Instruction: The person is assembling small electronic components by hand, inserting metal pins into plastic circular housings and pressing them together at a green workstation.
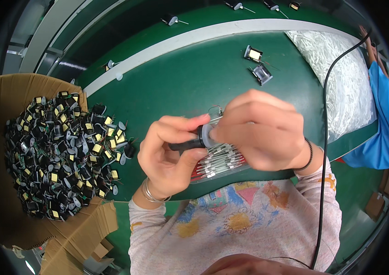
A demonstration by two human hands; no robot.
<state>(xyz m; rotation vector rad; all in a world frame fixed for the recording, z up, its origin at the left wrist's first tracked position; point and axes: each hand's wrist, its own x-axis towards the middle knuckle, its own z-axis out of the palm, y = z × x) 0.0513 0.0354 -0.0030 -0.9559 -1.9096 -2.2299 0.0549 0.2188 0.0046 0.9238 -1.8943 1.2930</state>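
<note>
Over a green desk (158,87), apparently midway with a black cylindrical plastic piece (188,145), not yet put down. Clasping it inside the closed left grip (163,158), between both hands; bunching the right grip (265,130) at its grey end disc (207,133), exact hold hidden. Just below the grip, slender pale rods (224,161); ahead, two loose black housings (262,74); leftward, a brown cardboard box (22,80) heaped with black-and-yellow parts (66,156), done or waiting unclear.

A smooth dark-green counter (171,78) carries two small black plastic parts side by side, one yellow-blocked (252,54), the other grey-faced (262,74). A clear plastic bag of slender white pieces (345,87) rests toward the right. Thin pale rods with red ends (217,161), partly covered, seemingly lie in clear plastic.
</note>
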